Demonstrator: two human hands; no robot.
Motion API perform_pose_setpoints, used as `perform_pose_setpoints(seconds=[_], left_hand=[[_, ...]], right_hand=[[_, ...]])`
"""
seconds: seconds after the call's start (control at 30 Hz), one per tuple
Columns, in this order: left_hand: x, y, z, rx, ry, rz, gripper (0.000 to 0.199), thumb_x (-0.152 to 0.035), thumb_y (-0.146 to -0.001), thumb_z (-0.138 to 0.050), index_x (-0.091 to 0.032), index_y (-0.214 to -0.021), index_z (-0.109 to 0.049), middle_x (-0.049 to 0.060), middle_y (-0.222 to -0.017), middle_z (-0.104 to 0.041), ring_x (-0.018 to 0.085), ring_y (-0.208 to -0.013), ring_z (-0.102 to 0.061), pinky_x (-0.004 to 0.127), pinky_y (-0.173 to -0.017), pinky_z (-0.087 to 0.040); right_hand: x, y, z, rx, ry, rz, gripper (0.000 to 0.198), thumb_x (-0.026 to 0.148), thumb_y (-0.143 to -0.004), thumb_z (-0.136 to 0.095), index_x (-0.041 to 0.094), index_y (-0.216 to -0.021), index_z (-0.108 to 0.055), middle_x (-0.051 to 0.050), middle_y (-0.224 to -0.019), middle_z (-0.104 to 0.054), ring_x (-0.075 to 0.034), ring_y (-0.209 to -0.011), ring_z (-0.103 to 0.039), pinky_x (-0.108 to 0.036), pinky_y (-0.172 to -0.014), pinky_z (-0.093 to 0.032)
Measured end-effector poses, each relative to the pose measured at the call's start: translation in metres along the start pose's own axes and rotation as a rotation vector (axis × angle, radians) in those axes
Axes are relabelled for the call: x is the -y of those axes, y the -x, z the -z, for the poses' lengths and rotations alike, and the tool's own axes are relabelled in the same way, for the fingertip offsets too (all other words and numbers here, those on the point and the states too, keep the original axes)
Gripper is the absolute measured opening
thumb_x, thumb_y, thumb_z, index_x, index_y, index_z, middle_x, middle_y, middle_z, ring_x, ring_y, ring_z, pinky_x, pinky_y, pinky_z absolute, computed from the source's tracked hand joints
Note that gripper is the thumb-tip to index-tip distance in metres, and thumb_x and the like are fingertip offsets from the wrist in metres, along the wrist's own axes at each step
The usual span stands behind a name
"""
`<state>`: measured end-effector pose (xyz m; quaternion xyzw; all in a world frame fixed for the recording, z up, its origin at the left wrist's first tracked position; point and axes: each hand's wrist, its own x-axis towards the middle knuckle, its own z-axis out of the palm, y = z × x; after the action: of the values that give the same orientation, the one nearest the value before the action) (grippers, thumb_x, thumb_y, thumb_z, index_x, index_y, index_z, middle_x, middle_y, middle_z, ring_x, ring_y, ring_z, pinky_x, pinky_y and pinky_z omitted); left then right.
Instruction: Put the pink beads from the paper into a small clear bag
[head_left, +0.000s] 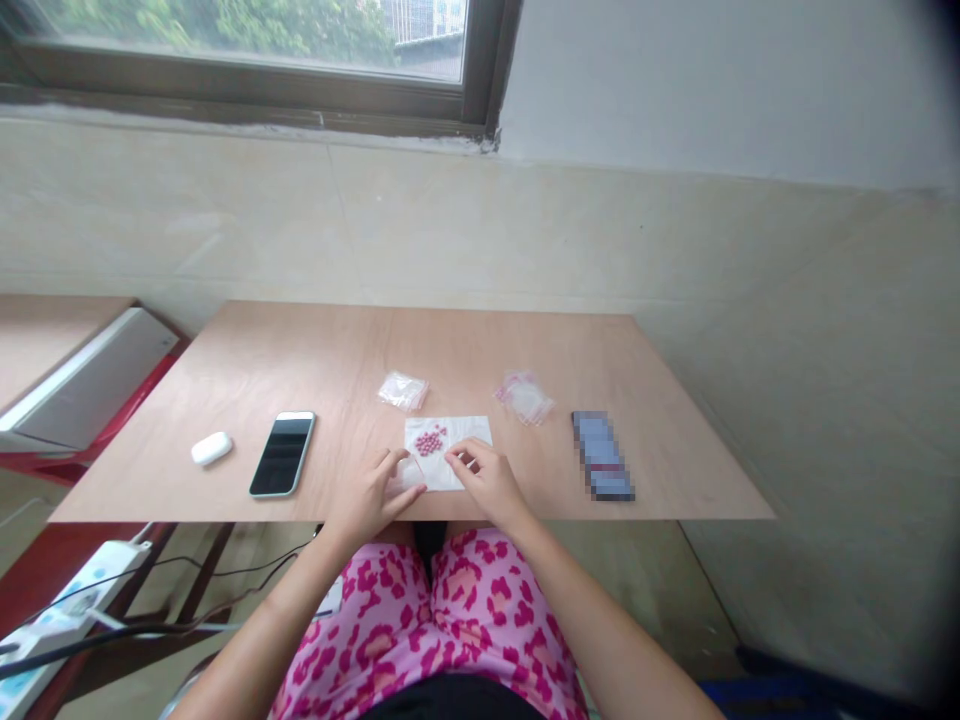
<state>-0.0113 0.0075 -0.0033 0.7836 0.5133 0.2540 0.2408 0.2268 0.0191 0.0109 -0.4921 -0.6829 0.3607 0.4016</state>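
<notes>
Seated view down onto a wooden bench (525, 350), read from the lower edge of the frame upward. At bottom centre lie the person's lap in pink patterned cloth and both forearms, reaching to the near edge of the bench. The left hand (375, 495) rests at lower centre with its fingers (401, 475) pinched narrowly on what appears to be a small clear bag (407, 472), too faint to make out in full; the right hand (487, 478) lies just beside it, its fingers (459, 458) bent close together on or at the bag's edge, and whether they grip anything cannot be told. Both hands rest on the near part of a white sheet (450, 450), and a cluster of small red beads (430, 440) lies on the sheet's far left part, just above the fingertips. Handling appears to call for a steady pinch on the bag mouth and light, small movements, since the beads would probably roll off the sheet if it is nudged. Left of centre lie a dark phone (283, 453) and, further left, a white earbud case (211, 448); at right lies a blurred blue object (602, 456). Beyond the sheet sit two heaps of clear bags, one at centre (403, 390) and one right of centre (525, 397). At the top, a tiled wall and a window frame.
</notes>
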Motion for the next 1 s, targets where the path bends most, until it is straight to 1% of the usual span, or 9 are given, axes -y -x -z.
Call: perform_pose_setpoints(seconds=[0.07, 0.17, 0.23, 0.3, 0.37, 0.43, 0.5, 0.7, 1.0], left_hand=[[0.005, -0.002, 0.000, -0.007, -0.008, 0.017, 0.038, -0.049, -0.094, -0.064, -0.022, -0.120, -0.059, 0.005, -0.096, -0.063, 0.024, -0.087, -0.065, 0.036, -0.079, -0.052], [0.010, -0.005, 0.000, -0.013, -0.020, 0.027, 0.034, -0.048, -0.093, -0.065, -0.022, -0.115, -0.061, 0.007, -0.099, -0.062, 0.025, -0.090, -0.065, 0.038, -0.082, -0.052], [0.010, -0.005, 0.001, -0.003, -0.018, 0.026, 0.033, -0.045, -0.093, -0.066, -0.022, -0.115, -0.061, 0.007, -0.101, -0.063, 0.026, -0.093, -0.065, 0.039, -0.083, -0.052], [0.009, -0.005, 0.002, 0.025, -0.017, 0.020, 0.033, -0.043, -0.093, -0.066, -0.021, -0.118, -0.061, 0.008, -0.103, -0.063, 0.026, -0.095, -0.065, 0.040, -0.085, -0.052], [0.008, -0.005, 0.003, 0.046, -0.012, 0.011, 0.034, -0.041, -0.093, -0.066, -0.021, -0.119, -0.061, 0.009, -0.105, -0.063, 0.027, -0.097, -0.065, 0.040, -0.086, -0.052], [0.008, -0.006, 0.004, 0.053, -0.004, 0.004, 0.034, -0.041, -0.093, -0.066, -0.021, -0.120, -0.061, 0.009, -0.107, -0.063, 0.027, -0.098, -0.064, 0.040, -0.087, -0.052], [0.008, -0.006, 0.004, 0.054, 0.000, 0.006, 0.034, -0.041, -0.093, -0.066, -0.021, -0.120, -0.061, 0.009, -0.108, -0.063, 0.027, -0.099, -0.065, 0.040, -0.087, -0.052], [0.009, -0.005, 0.002, 0.044, -0.013, 0.003, 0.037, -0.043, -0.092, -0.067, -0.021, -0.121, -0.062, 0.009, -0.109, -0.064, 0.028, -0.100, -0.065, 0.039, -0.085, -0.052], [0.006, -0.007, 0.003, 0.061, 0.000, -0.005, 0.036, -0.045, -0.093, -0.065, -0.021, -0.120, -0.062, 0.009, -0.108, -0.064, 0.027, -0.097, -0.065, 0.040, -0.084, -0.053]], right_hand=[[-0.013, -0.007, 0.005, -0.035, 0.092, -0.041, 0.017, 0.026, -0.099, -0.058, 0.020, -0.087, -0.069, -0.002, -0.084, -0.071, -0.017, -0.075, -0.064, -0.026, -0.069, -0.046], [-0.024, -0.015, 0.003, 0.029, 0.264, -0.045, 0.026, 0.025, -0.100, -0.056, 0.020, -0.076, -0.066, -0.002, -0.075, -0.068, -0.017, -0.071, -0.062, -0.026, -0.068, -0.044], [-0.027, -0.016, -0.004, 0.059, 0.355, -0.014, 0.027, 0.024, -0.100, -0.056, 0.020, -0.076, -0.065, -0.003, -0.078, -0.068, -0.017, -0.074, -0.063, -0.026, -0.071, -0.045], [-0.027, -0.014, -0.011, 0.064, 0.400, 0.020, 0.018, 0.022, -0.099, -0.058, 0.020, -0.085, -0.069, -0.004, -0.088, -0.069, -0.019, -0.083, -0.065, -0.027, -0.078, -0.048], [-0.027, -0.011, -0.017, 0.072, 0.421, 0.051, 0.014, 0.019, -0.098, -0.058, 0.021, -0.102, -0.071, -0.006, -0.101, -0.069, -0.020, -0.094, -0.066, -0.029, -0.085, -0.050], [-0.028, -0.009, -0.020, 0.093, 0.443, 0.074, 0.025, 0.017, -0.098, -0.057, 0.024, -0.118, -0.069, -0.007, -0.109, -0.068, -0.021, -0.101, -0.065, -0.030, -0.090, -0.051], [-0.030, -0.007, -0.021, 0.115, 0.462, 0.092, 0.030, 0.017, -0.098, -0.056, 0.025, -0.125, -0.067, -0.008, -0.112, -0.067, -0.021, -0.103, -0.065, -0.031, -0.091, -0.052], [-0.033, -0.007, -0.019, 0.092, 0.417, 0.097, 0.021, 0.013, -0.096, -0.057, 0.022, -0.111, -0.069, -0.007, -0.109, -0.066, -0.021, -0.102, -0.065, -0.032, -0.093, -0.053], [-0.034, -0.009, -0.020, 0.086, 0.397, 0.065, 0.016, 0.013, -0.095, -0.059, 0.021, -0.104, -0.068, -0.007, -0.106, -0.065, -0.020, -0.097, -0.065, -0.030, -0.089, -0.051]])
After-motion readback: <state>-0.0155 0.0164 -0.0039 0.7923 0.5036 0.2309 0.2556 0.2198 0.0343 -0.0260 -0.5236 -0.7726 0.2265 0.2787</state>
